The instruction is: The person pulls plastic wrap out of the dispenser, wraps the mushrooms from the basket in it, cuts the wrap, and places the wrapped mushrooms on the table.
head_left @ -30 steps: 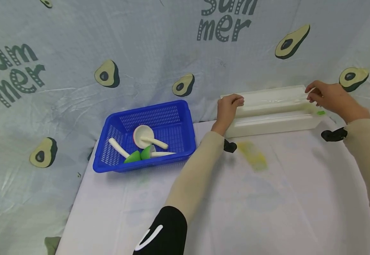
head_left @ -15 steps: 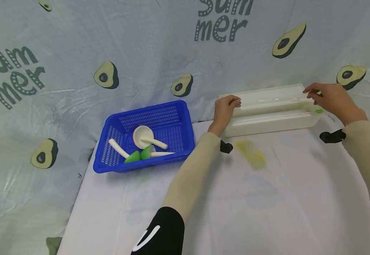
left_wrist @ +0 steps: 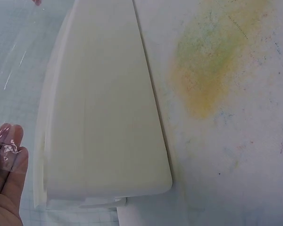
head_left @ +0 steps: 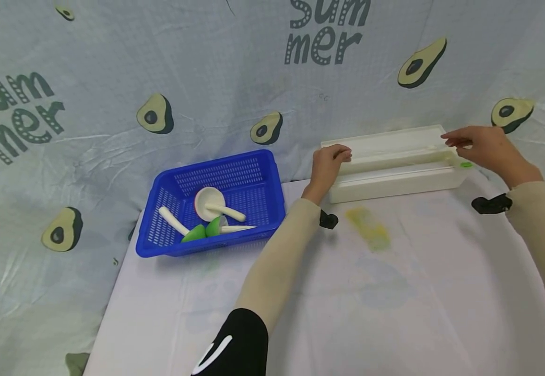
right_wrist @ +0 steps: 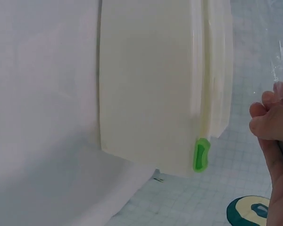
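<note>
Both arms reach far out over the white surface [head_left: 394, 292]. The left hand [head_left: 326, 166] has its grip pinched on one end of a thin, clear, shiny film [left_wrist: 9, 153]. The right hand [head_left: 481, 148] pinches the other end, fingers curled. Just under both grips sits the long white box [head_left: 394, 175], smooth, hard plastic with a small green tab [right_wrist: 201, 155]. Left of the left grip stands a blue basket [head_left: 263, 172] full of little holes.

One blue basket [head_left: 216, 201], one white dispenser box [head_left: 394, 169], two green-headed scoops [head_left: 206, 228], two hands [head_left: 326, 164].
</note>
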{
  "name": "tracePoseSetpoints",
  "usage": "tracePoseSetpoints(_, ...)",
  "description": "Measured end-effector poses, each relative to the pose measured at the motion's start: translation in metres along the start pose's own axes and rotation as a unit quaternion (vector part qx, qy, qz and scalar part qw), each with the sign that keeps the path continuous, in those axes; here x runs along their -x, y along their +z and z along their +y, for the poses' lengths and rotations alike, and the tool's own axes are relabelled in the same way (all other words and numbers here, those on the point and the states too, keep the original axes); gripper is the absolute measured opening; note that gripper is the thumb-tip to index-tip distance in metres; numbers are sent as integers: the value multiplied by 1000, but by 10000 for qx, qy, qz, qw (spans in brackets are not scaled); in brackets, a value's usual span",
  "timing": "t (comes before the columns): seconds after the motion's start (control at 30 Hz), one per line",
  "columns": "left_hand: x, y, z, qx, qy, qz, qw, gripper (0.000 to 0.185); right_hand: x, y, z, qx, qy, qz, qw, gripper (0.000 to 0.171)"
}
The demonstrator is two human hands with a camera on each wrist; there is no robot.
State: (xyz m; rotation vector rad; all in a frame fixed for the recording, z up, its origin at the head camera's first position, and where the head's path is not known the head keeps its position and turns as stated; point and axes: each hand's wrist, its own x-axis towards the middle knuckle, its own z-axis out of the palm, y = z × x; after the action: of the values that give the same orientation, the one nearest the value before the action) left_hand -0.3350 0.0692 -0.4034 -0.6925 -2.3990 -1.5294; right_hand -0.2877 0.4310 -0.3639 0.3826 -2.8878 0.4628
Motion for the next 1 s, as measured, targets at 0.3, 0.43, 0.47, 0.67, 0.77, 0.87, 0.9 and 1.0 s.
tracePoseSetpoints(0.3,1,-1,-2,-30,-152,-116,9998,22,7,11,-2,59,-280,348,9990,46)
tracePoseSetpoints(0.43,2,-1,-1,26,-129,-100,9999,21,5,15,-9,165,-376,411,9983,37)
tracePoseSetpoints(0.47,3,-1,0,29,-117,-103,9999,21,5,15,-9,204,-451,452,9978,33)
tracePoseSetpoints(0.67,4,-1,0,21,-33,-120,9999,22,7,3,-6,564,-551,545,9954,18)
tracePoseSetpoints(0.77,4,-1,-1,34,3,-95,9999,22,9,-4,-4,755,-507,534,9944,20)
tracePoseSetpoints(0.87,4,-1,-2,-3,21,-116,9999,23,10,-7,-4,704,-430,466,9955,19)
tracePoseSetpoints(0.9,4,-1,-2,-10,43,-131,9999,24,11,-7,-4,649,-412,453,9960,19)
tracePoseSetpoints(1.0,4,-2,-3,-46,95,-162,9998,25,13,-7,-6,333,-307,418,9981,20)
